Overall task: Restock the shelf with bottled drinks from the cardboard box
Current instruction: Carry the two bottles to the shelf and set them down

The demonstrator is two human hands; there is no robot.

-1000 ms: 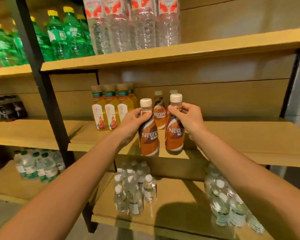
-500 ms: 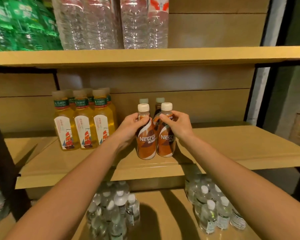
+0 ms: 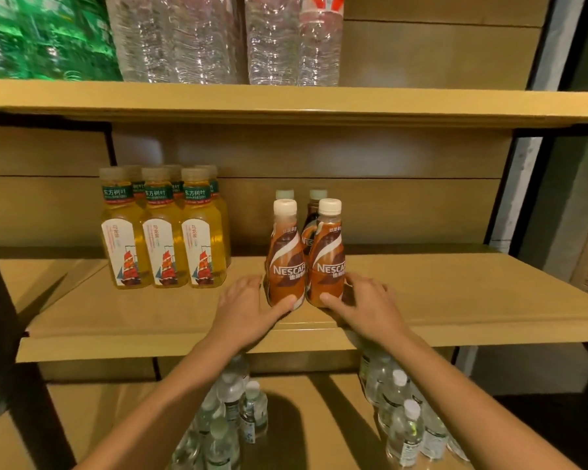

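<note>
Two coffee bottles stand upright side by side on the middle shelf (image 3: 455, 310), near its front edge: left bottle (image 3: 285, 262), right bottle (image 3: 327, 259). Their bodies touch or nearly touch. Both have white caps and labels facing me. Two more coffee bottles (image 3: 314, 212) stand directly behind them; only caps and necks show.

My left hand (image 3: 248, 310) lies low at the base of the left bottle, fingers loosely spread, palm down toward the shelf board. Thumb tip touches the bottle's lower front; the other fingers reach along its left side. Not wrapped around it.

My right hand (image 3: 364, 307) mirrors this at the base of the right bottle: fingers spread, thumb against the lower front, remaining fingers along the right side. Also no full grasp. Both bottles rest on the board between my two hands.

To the left on the same shelf, well apart from the coffee: a block of yellow tea bottles (image 3: 163, 239), three across in front, more behind.

Shelf above: clear water bottles (image 3: 218, 39), with green bottles (image 3: 41, 39) to their left, blurred.

Shelf below: small water bottles (image 3: 404, 422) in two clusters, partly hidden by my forearms.
</note>
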